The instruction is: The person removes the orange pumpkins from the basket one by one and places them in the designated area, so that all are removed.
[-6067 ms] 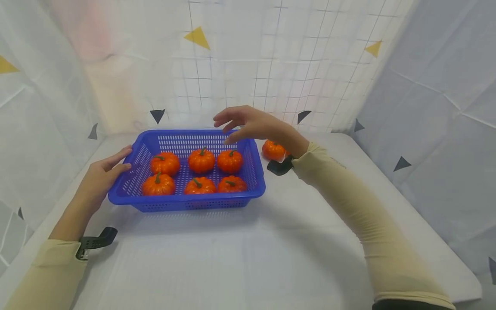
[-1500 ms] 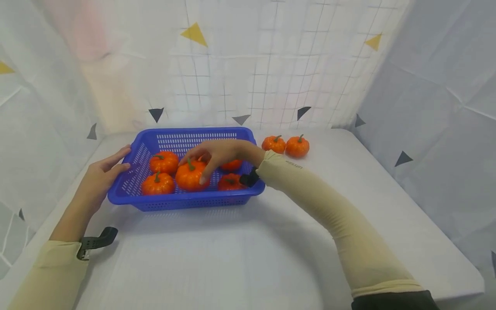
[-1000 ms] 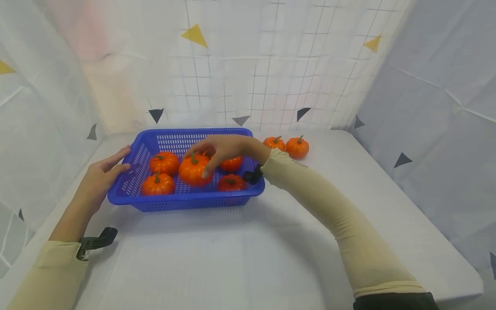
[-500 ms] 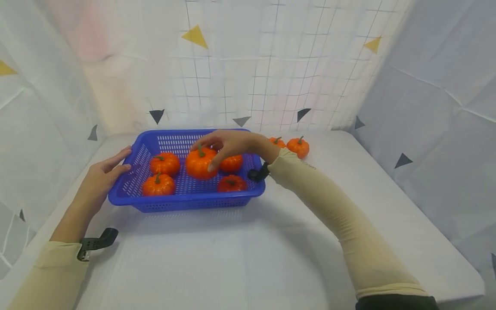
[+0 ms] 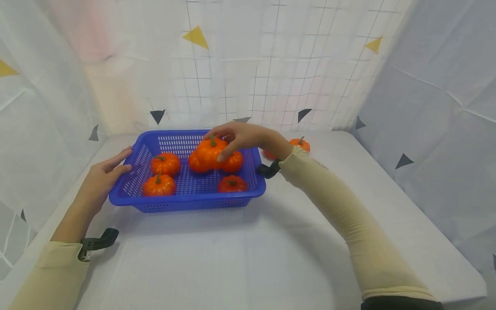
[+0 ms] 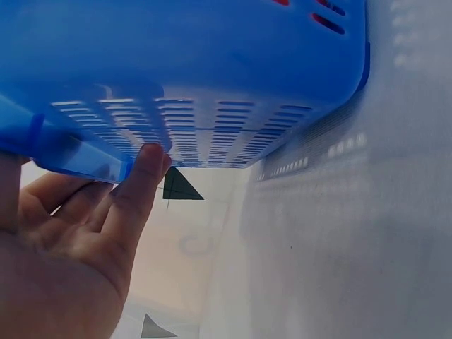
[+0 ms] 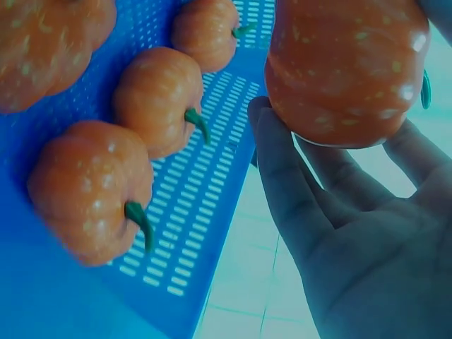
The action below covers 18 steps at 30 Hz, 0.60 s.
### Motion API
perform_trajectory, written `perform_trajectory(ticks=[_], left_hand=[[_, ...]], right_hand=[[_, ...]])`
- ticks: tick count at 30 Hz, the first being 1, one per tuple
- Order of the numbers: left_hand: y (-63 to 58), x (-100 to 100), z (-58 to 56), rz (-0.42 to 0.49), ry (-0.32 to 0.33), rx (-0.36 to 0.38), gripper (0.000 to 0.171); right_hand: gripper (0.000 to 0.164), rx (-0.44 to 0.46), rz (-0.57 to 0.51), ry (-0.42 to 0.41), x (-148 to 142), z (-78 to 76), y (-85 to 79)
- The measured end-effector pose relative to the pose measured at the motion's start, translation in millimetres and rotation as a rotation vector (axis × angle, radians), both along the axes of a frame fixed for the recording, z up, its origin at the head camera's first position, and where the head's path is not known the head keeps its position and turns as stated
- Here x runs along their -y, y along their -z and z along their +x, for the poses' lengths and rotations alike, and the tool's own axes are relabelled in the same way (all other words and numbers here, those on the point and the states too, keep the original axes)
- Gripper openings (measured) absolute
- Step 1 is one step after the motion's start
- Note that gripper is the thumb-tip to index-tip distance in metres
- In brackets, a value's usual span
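In the head view, my right hand [image 5: 242,137] pinches an orange toy pumpkin [image 5: 211,153] by its sides, lifted above the back part of a blue plastic basket [image 5: 186,200]. The right wrist view shows the held pumpkin [image 7: 346,78] between fingers and thumb, higher than the other pumpkins. My left hand [image 5: 102,178] holds the basket's left rim; from the left wrist its fingers [image 6: 134,198] are seen against the perforated wall [image 6: 212,131]. Several pumpkins lie in the basket, among them one at front left [image 5: 159,185] and one at front right [image 5: 232,184].
Beyond the basket's right side, two more pumpkins stand on the white table [image 5: 186,262], one [image 5: 300,144] in plain sight and one [image 5: 269,154] mostly behind the right wrist. White sheeting [image 5: 240,64] closes off the back and sides.
My right hand has taken a pumpkin from the basket's front middle and raised it, moving back and to the right. The left hand and basket have stayed put.
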<state>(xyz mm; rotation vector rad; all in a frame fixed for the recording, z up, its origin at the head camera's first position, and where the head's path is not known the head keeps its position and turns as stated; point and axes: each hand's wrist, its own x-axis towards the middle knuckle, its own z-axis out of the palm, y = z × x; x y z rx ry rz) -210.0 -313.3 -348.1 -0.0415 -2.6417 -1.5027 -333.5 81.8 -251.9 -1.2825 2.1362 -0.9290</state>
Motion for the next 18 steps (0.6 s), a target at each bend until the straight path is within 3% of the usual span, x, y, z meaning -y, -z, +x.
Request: perform_trajectory(ticks=[10, 18], left_hand=[[0.7, 1.2, 1.6, 0.007, 0.004, -0.007, 0.061], [-0.5, -0.2, 0.7, 0.009, 0.000, 0.003, 0.061]], right_hand=[[0.060, -0.021, -0.018, 0.106, -19.0, 0.4, -3.5], [0.057, 0.021, -0.074, 0.145, -31.9, -1.3, -4.1]])
